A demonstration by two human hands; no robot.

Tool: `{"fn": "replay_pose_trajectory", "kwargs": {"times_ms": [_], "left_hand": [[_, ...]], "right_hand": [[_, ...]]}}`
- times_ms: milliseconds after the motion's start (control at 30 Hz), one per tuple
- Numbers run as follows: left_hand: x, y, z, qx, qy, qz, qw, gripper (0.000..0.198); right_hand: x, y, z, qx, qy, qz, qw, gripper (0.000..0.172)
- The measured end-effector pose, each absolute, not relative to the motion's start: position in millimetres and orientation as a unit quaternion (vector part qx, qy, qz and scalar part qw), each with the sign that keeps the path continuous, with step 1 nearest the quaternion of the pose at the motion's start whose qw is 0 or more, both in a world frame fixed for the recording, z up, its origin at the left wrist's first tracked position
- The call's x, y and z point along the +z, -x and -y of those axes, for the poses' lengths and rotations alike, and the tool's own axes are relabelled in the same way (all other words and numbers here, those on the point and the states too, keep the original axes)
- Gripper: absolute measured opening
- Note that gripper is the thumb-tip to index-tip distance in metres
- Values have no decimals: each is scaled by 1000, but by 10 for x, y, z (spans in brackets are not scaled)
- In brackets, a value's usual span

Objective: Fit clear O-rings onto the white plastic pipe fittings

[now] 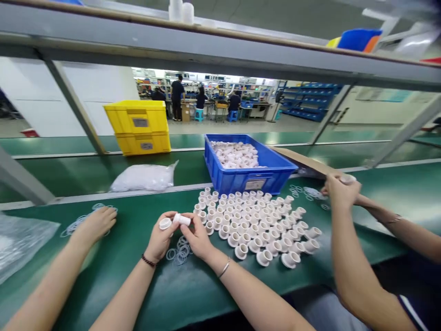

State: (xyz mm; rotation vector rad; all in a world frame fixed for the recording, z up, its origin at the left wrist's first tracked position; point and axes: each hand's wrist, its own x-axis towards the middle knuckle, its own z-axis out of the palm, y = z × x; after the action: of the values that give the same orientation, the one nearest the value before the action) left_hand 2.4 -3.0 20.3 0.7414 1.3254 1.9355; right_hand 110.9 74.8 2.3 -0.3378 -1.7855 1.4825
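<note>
My left hand (pixel 159 241) is closed round a small white plastic fitting (pixel 165 224), its open end facing up. My right hand (pixel 199 236) pinches a second white fitting (pixel 182 219), lying sideways and touching my left fingertips. Both hands hover just above the green mat (pixel 138 276). Under them lies a small heap of clear rubber rings (pixel 179 250). Right beside my right hand, several rows of white fittings (pixel 255 225) stand on the mat.
A blue bin (pixel 248 177) of white fittings stands behind the rows, with a white plastic bag (pixel 143 178) and yellow crates (pixel 139 126) beyond. A co-worker's hand (pixel 96 225) rests on rings at the left. Another co-worker's hands (pixel 339 191) work at the right.
</note>
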Motion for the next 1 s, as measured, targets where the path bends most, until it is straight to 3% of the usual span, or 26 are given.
{"fn": "replay_pose_trajectory", "kwargs": {"times_ms": [300, 600, 800, 1000], "left_hand": [[143, 19, 43, 694, -390, -555, 241, 36], [76, 141, 47, 667, -403, -589, 213, 19], [81, 165, 28, 672, -375, -591, 241, 28], [32, 199, -6, 662, -329, -636, 221, 26]], "right_hand": [[-16, -1130, -779, 557, 170, 687, 435, 30], [86, -1206, -788, 382, 143, 783, 469, 23], [282, -1335, -994, 195, 149, 829, 502, 28], [291, -1340, -1074, 110, 151, 893, 410, 28]]}}
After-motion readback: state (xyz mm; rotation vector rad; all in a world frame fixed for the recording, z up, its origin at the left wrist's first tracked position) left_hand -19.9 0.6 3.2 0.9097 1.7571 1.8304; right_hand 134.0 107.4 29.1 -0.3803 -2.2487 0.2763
